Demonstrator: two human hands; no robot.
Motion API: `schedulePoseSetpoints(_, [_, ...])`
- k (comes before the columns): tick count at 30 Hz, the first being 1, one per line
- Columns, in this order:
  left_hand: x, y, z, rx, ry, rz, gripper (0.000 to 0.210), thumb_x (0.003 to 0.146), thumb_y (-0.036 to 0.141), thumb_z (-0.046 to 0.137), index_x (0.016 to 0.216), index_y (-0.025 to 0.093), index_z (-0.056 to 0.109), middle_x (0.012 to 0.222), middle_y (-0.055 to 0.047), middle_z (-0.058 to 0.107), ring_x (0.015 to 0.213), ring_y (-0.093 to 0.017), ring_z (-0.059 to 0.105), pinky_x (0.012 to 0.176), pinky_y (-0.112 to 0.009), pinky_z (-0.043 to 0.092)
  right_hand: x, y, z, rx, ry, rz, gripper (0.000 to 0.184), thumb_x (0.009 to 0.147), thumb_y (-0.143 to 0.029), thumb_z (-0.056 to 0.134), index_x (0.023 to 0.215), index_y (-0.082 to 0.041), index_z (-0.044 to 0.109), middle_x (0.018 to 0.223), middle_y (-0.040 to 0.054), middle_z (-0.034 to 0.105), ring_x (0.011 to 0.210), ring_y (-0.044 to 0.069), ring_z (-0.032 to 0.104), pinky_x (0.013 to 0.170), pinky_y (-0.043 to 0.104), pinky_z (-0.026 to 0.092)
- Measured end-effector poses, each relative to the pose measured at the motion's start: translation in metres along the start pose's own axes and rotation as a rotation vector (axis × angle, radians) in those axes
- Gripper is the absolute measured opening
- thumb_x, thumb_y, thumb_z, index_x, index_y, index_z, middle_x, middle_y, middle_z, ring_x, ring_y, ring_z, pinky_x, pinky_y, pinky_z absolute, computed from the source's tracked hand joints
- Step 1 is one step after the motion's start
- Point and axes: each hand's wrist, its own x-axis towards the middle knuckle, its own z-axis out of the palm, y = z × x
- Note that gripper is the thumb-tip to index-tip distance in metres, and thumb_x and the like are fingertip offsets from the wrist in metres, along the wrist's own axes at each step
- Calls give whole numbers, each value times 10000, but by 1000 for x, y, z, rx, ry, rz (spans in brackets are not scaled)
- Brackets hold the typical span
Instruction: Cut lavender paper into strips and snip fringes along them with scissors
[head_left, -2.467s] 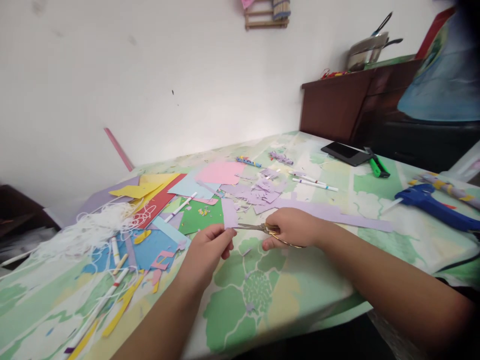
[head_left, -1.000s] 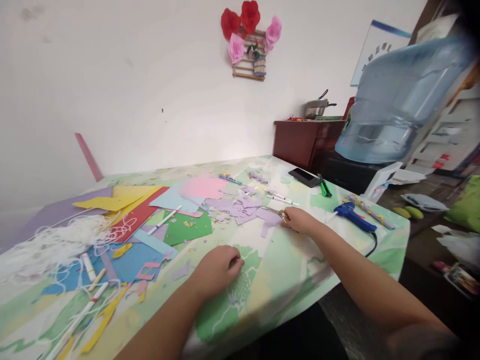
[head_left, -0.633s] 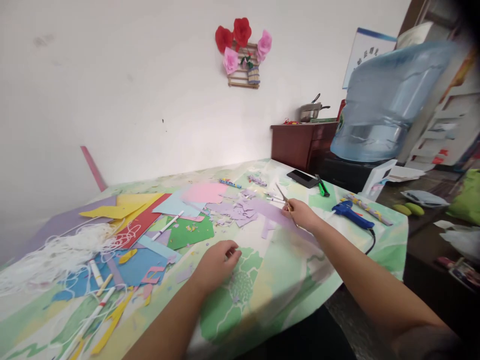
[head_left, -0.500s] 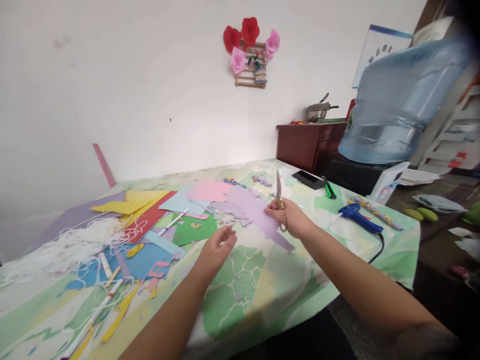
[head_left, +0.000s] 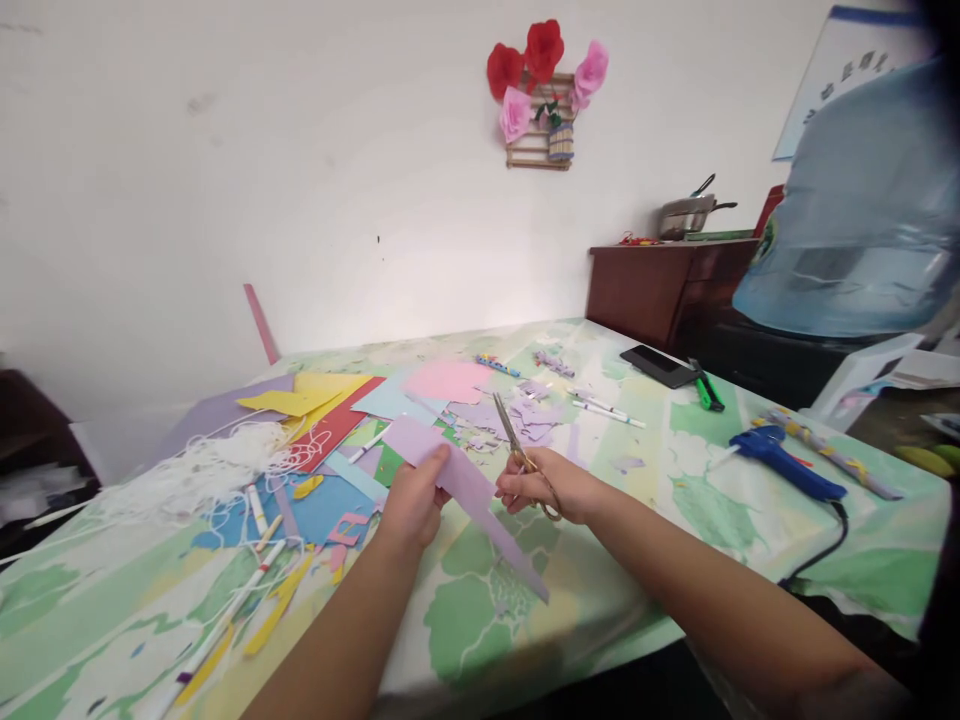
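My left hand pinches a long lavender paper piece between thumb and fingers. The paper is wide at its upper left and narrows to a ragged tail at the lower right. In my right hand are gold-handled scissors, their blades pointing up and away to the left. The blades look closed or nearly so. My right fingertips are close to the paper's right edge; whether they touch it I cannot tell. Beyond both hands lies a scatter of lavender paper scraps.
Coloured paper sheets, white string and markers cover the left side. Toward the right are a black phone, a green utility knife and a blue glue gun with its cord. A water jug stands beyond the table.
The lavender paper has gone from my right hand to my left, which was empty and has closed on it. The scissors tilt leftward now. The view has turned left.
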Motion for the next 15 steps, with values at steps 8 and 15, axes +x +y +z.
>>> schedulePoseSetpoints(8, [-5,-3,2,60,-78,-90,225,579,288,596,719,131,518,560,19,540,483,-87,494,447,-209,390,1,17,9,46,-66,-47,255,581,-273,586,664,-187,361,539,-56,475,503,90,469,476,216,365])
schedulePoseSetpoints(15, [-10,-7,7,48,-249,-182,142,617,252,578,685,143,520,521,43,482,445,-28,433,458,-155,357,6,26,9,43,317,-107,231,612,-267,544,639,-192,328,489,-79,392,451,66,390,439,196,300])
